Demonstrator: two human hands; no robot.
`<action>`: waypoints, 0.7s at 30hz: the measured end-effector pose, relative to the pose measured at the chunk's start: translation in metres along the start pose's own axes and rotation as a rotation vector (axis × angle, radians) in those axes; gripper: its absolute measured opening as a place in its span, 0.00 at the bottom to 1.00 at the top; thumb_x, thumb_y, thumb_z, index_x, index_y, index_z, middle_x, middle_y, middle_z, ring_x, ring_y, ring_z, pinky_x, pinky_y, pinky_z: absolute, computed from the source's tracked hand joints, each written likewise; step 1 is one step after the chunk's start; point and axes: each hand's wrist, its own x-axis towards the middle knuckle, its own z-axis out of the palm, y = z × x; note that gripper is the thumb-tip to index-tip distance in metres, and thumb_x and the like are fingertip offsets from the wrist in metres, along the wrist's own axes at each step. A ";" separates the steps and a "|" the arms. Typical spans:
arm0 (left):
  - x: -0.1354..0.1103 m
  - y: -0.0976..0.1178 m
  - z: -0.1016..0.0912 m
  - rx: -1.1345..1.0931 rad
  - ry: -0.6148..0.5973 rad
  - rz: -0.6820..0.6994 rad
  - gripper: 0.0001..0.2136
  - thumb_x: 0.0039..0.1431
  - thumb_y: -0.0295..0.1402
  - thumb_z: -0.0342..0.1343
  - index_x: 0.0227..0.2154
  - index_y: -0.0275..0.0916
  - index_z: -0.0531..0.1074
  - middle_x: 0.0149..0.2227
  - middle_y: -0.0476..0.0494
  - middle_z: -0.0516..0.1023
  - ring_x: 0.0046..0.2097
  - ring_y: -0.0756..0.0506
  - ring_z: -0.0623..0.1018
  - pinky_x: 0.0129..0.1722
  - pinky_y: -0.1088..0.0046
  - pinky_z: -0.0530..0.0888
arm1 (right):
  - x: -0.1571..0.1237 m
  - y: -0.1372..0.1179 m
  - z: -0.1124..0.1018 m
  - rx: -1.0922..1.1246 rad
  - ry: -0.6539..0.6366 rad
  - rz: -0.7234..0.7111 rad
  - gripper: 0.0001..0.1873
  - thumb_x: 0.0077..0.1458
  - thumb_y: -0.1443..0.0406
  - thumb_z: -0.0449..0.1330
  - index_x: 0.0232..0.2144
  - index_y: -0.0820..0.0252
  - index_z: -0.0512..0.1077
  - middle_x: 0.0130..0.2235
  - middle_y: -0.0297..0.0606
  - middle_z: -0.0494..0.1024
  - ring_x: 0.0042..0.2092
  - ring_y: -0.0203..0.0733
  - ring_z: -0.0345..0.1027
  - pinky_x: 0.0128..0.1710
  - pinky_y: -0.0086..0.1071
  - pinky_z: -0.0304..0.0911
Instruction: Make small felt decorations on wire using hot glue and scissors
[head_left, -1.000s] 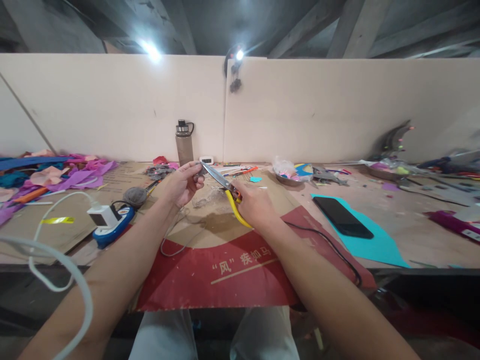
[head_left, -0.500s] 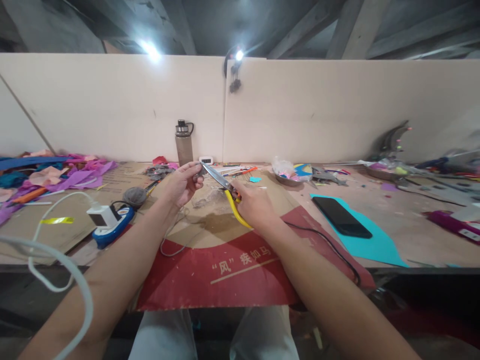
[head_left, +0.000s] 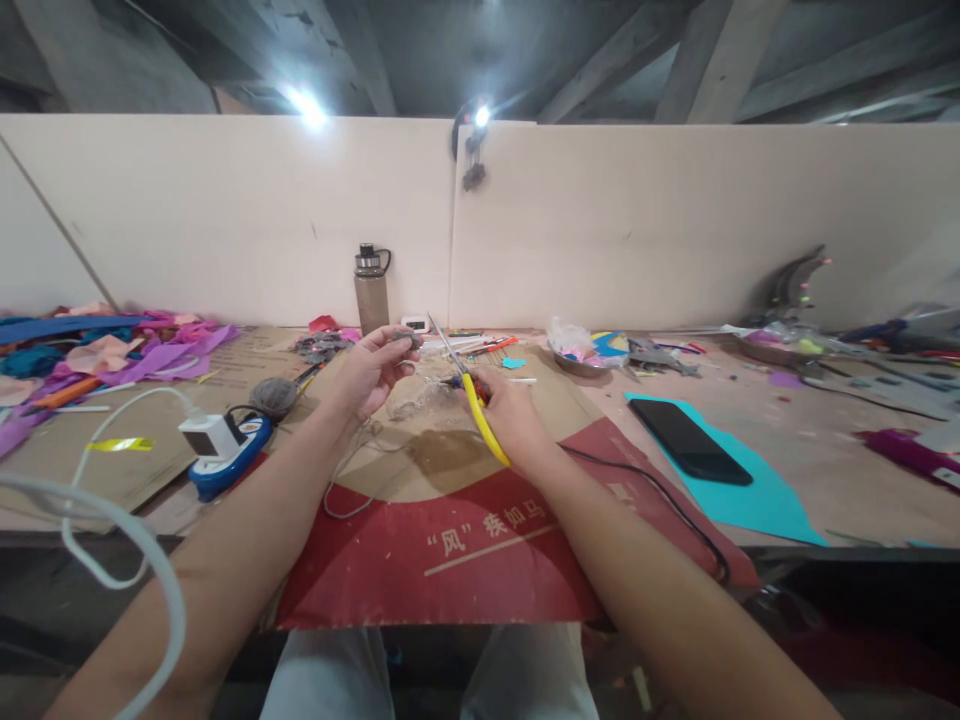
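My left hand (head_left: 367, 372) is closed, pinching a small grey piece (head_left: 409, 338) between thumb and fingertips; whether it is felt or yarn I cannot tell. My right hand (head_left: 517, 412) grips scissors with yellow handles (head_left: 482, 418). Their blades point up and left, just right of the grey piece and apart from it. Beneath both hands lies a red and brown cardboard sheet (head_left: 435, 600), with a grey thread (head_left: 346, 515) looped on it near my left wrist. Thin scraps (head_left: 411, 402) lie between the hands.
Left of my forearm are a ball of grey yarn (head_left: 274, 397) and a blue power strip (head_left: 231, 462) with a white charger (head_left: 210, 438). A bottle (head_left: 371, 300) stands by the wall. To the right, a phone (head_left: 690, 440) rests on turquoise sheet (head_left: 776, 505).
The scissors have moved away from the grey piece to the right, and their blades have turned more upright. My left hand keeps its pinch, with more of the piece showing.
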 end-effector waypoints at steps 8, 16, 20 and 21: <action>-0.001 -0.002 0.003 0.009 0.021 0.020 0.10 0.43 0.27 0.65 0.31 0.36 0.73 0.29 0.47 0.76 0.28 0.54 0.73 0.26 0.80 0.68 | -0.003 -0.012 0.005 0.398 -0.193 0.228 0.15 0.48 0.53 0.60 0.33 0.58 0.71 0.18 0.28 0.67 0.20 0.32 0.59 0.21 0.25 0.55; -0.003 -0.004 0.001 0.147 0.083 -0.031 0.08 0.47 0.32 0.63 0.30 0.35 0.72 0.28 0.48 0.76 0.18 0.59 0.64 0.16 0.83 0.58 | -0.014 -0.039 0.011 0.870 -0.235 0.532 0.21 0.44 0.49 0.61 0.33 0.57 0.64 0.14 0.21 0.61 0.13 0.28 0.51 0.11 0.21 0.48; -0.002 -0.007 0.000 0.117 0.100 -0.005 0.10 0.45 0.28 0.64 0.33 0.34 0.75 0.33 0.44 0.77 0.29 0.54 0.74 0.30 0.80 0.70 | -0.023 -0.044 0.013 1.046 -0.264 0.552 0.22 0.46 0.49 0.61 0.36 0.57 0.63 0.16 0.20 0.62 0.13 0.26 0.50 0.11 0.20 0.48; -0.002 -0.009 0.000 0.107 0.076 0.008 0.10 0.45 0.28 0.63 0.34 0.33 0.76 0.35 0.42 0.78 0.33 0.52 0.76 0.37 0.77 0.72 | -0.026 -0.045 0.014 1.076 -0.280 0.562 0.22 0.46 0.49 0.61 0.37 0.57 0.63 0.16 0.20 0.62 0.13 0.26 0.50 0.11 0.20 0.48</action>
